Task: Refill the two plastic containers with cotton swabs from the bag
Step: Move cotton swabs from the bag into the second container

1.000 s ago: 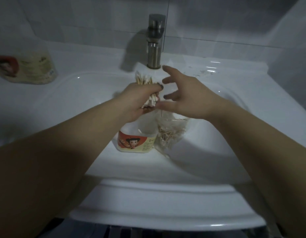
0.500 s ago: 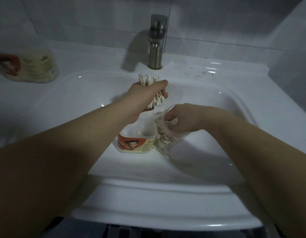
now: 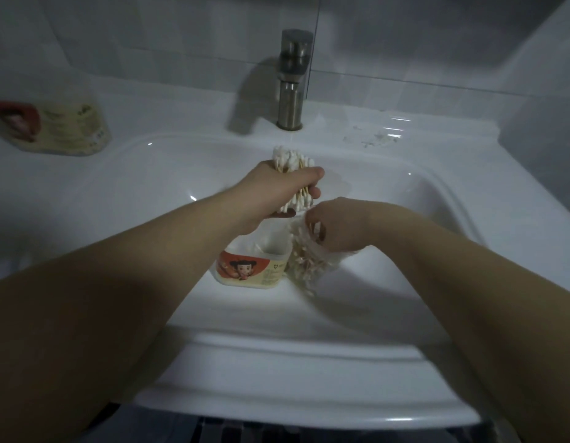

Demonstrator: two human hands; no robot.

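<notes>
View from a head-worn camera, looking down at a white bathroom sink (image 3: 309,350) in dim light, with a steel tap (image 3: 291,81) at the far centre.

The left hand (image 3: 277,190) is held over the middle of the basin. Its fingers and thumb are curled tightly round a thick bundle of cotton swabs (image 3: 293,158), and white tips stick out above and below the fist.

Just right of and nearer than it, the right hand (image 3: 338,225) is at the mouth of a clear plastic bag (image 3: 306,266) that has loose swabs inside. Its fingers are bent down into the opening. Blur hides whether they pinch swabs or the bag's film.

The bag touches the right side of an open plastic container with a cartoon label (image 3: 255,270), which stands in the basin directly below the left hand. A second labelled container (image 3: 53,129) sits well apart on the counter at the far left.

The step looks to be gathering swabs from the bag into one handful. To do it well, each pinch should lie parallel with the sticks already held. The bundle should then go down end-first into the open container, so that none scatter into the basin.
</notes>
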